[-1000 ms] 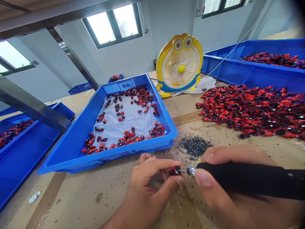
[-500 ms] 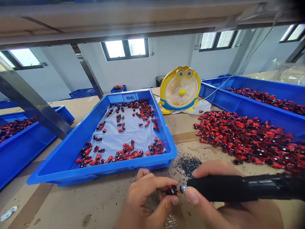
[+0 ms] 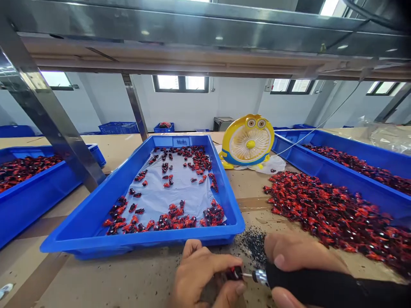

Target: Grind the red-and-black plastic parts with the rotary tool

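Note:
My left hand (image 3: 201,273) pinches a small black-and-red plastic part (image 3: 236,273) between thumb and fingers, just in front of the blue tray's near rim. My right hand (image 3: 305,256) grips a black electric screwdriver (image 3: 321,284) with a silver collar, its thumb and fingers around the dark handle. The screwdriver's thin bit points left and reaches the end face of the part; whether it sits inside cannot be made out. Beside the hands lies a scatter of tiny black bits (image 3: 255,246), too small to name. Part of my right hand is cut off below.
A blue tray (image 3: 144,239) holds similar parts on a white sheet. To the right spreads a large heap of parts (image 3: 321,209), with another blue tray (image 3: 353,179) behind it. A yellow fan (image 3: 250,143) stands beyond. Metal posts (image 3: 77,149) rise at left near another filled tray (image 3: 28,188).
The view has tilted upward. The screwdriver's collar has drawn back to the right from the part, so more of the bit shows. My left hand still holds the part.

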Available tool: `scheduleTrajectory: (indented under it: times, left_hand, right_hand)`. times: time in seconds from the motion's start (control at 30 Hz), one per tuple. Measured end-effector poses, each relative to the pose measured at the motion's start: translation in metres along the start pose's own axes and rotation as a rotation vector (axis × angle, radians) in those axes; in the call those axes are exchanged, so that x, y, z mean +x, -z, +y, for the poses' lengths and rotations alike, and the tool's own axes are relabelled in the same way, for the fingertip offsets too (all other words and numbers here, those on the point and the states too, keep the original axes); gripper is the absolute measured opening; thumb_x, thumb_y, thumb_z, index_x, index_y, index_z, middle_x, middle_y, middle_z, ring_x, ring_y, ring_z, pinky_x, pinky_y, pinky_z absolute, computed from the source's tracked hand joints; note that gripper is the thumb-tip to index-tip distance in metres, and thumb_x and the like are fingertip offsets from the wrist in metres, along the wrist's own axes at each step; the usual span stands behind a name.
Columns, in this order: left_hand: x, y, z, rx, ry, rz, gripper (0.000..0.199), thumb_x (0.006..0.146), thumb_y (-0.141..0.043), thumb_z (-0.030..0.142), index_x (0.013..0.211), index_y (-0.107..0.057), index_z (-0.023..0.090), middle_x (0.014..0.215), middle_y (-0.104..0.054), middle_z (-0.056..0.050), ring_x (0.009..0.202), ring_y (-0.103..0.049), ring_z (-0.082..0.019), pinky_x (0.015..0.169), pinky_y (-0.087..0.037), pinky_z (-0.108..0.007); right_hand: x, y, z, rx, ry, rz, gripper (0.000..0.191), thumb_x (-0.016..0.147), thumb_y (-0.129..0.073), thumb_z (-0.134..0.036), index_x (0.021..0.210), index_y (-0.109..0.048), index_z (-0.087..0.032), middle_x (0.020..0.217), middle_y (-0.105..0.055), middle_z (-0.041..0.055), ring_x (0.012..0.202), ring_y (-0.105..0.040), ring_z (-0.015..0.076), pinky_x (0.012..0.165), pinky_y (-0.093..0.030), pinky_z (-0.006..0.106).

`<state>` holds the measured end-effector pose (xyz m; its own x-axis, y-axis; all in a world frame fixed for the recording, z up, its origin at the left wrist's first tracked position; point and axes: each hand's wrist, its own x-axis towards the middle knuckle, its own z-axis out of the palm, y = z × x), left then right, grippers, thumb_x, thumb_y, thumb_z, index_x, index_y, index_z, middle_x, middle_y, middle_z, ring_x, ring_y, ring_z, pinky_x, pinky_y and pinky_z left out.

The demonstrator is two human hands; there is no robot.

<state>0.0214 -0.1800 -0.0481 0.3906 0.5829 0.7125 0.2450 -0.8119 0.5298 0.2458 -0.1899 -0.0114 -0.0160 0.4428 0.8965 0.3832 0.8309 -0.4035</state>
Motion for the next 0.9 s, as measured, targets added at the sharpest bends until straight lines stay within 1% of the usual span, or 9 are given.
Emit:
scheduleTrajectory:
  times: [0.1, 0.2, 0.27, 0.33, 0.47, 0.53, 0.7, 0.8, 0.9]
  left_hand:
    - [0.001, 0.004, 0.004, 0.088, 0.04, 0.024, 0.038, 0.095, -0.08, 0.012, 0.127, -0.07, 0.03, 0.088, -0.084, 0.007, 0.069, -0.074, -0.016, 0.085, -0.043, -0.04]
    - [0.005, 0.008, 0.008, 0.127, 0.049, 0.053, 0.039, 0.093, -0.076, 0.006, 0.125, -0.07, 0.029, 0.091, -0.085, 0.007, 0.068, -0.074, -0.016, 0.087, -0.04, -0.04]
    - [0.007, 0.01, 0.009, 0.121, 0.043, 0.052, 0.04, 0.092, -0.075, 0.004, 0.124, -0.07, 0.028, 0.091, -0.085, 0.006, 0.067, -0.074, -0.016, 0.086, -0.04, -0.04]
    - [0.007, 0.011, 0.009, 0.115, 0.035, 0.038, 0.04, 0.091, -0.075, 0.004, 0.124, -0.07, 0.027, 0.091, -0.085, 0.005, 0.067, -0.074, -0.016, 0.084, -0.041, -0.039]
    - [0.004, 0.01, 0.007, 0.12, 0.047, 0.046, 0.039, 0.091, -0.076, 0.005, 0.122, -0.071, 0.027, 0.087, -0.082, 0.006, 0.065, -0.071, -0.016, 0.084, -0.04, -0.039]
    - [0.004, 0.01, 0.006, 0.144, 0.058, 0.068, 0.037, 0.091, -0.077, 0.006, 0.121, -0.072, 0.027, 0.084, -0.079, 0.006, 0.063, -0.069, -0.015, 0.085, -0.041, -0.039]
    - [0.008, 0.011, 0.003, 0.226, 0.087, 0.159, 0.028, 0.092, -0.075, 0.01, 0.114, -0.075, 0.027, 0.076, -0.073, 0.007, 0.062, -0.065, -0.015, 0.083, -0.046, -0.037]
    - [0.008, 0.011, 0.001, 0.262, 0.087, 0.17, 0.023, 0.093, -0.075, 0.013, 0.111, -0.076, 0.027, 0.074, -0.072, 0.006, 0.063, -0.064, -0.016, 0.079, -0.048, -0.036]
    - [0.008, 0.01, 0.002, 0.265, 0.078, 0.168, 0.019, 0.094, -0.075, 0.015, 0.11, -0.076, 0.026, 0.074, -0.072, 0.004, 0.063, -0.062, -0.016, 0.08, -0.048, -0.036]
  right_hand:
    - [-0.005, 0.008, 0.003, 0.066, -0.022, 0.063, 0.013, 0.093, -0.073, -0.033, 0.102, -0.064, -0.026, 0.066, -0.061, -0.0008, 0.05, -0.062, 0.0182, 0.044, -0.058, 0.032]
    - [0.0, 0.015, 0.008, 0.122, -0.015, 0.126, 0.013, 0.098, -0.067, -0.036, 0.104, -0.062, -0.026, 0.066, -0.055, -0.0033, 0.047, -0.056, 0.0158, 0.041, -0.052, 0.031]
    - [0.005, 0.015, 0.011, 0.145, 0.003, 0.139, 0.012, 0.098, -0.067, -0.034, 0.104, -0.062, -0.025, 0.065, -0.052, -0.0048, 0.045, -0.052, 0.014, 0.039, -0.05, 0.03]
    - [0.009, 0.012, 0.012, 0.138, 0.006, 0.136, 0.011, 0.097, -0.068, -0.032, 0.102, -0.063, -0.024, 0.064, -0.053, -0.005, 0.046, -0.054, 0.0141, 0.04, -0.052, 0.03]
    - [0.009, 0.004, 0.013, 0.082, -0.009, 0.117, 0.011, 0.097, -0.068, -0.032, 0.102, -0.063, -0.025, 0.063, -0.05, -0.006, 0.048, -0.057, 0.0146, 0.041, -0.05, 0.028]
    - [0.005, 0.002, 0.015, 0.023, -0.018, 0.093, 0.011, 0.096, -0.069, -0.033, 0.101, -0.063, -0.025, 0.068, -0.055, -0.004, 0.053, -0.059, 0.0148, 0.046, -0.053, 0.03]
    - [0.0, 0.004, 0.022, -0.138, 0.044, -0.051, 0.025, 0.104, -0.069, -0.039, 0.092, -0.064, -0.018, 0.078, -0.064, -0.0032, 0.063, -0.06, 0.0107, 0.059, -0.054, 0.025]
    - [0.001, 0.003, 0.024, -0.144, 0.061, -0.099, 0.027, 0.107, -0.068, -0.041, 0.094, -0.065, -0.017, 0.081, -0.064, -0.0029, 0.064, -0.06, 0.0097, 0.058, -0.053, 0.023]
    - [0.003, 0.001, 0.026, -0.108, 0.048, -0.087, 0.025, 0.107, -0.068, -0.039, 0.098, -0.066, -0.016, 0.083, -0.065, -0.0027, 0.064, -0.06, 0.0095, 0.057, -0.053, 0.023]
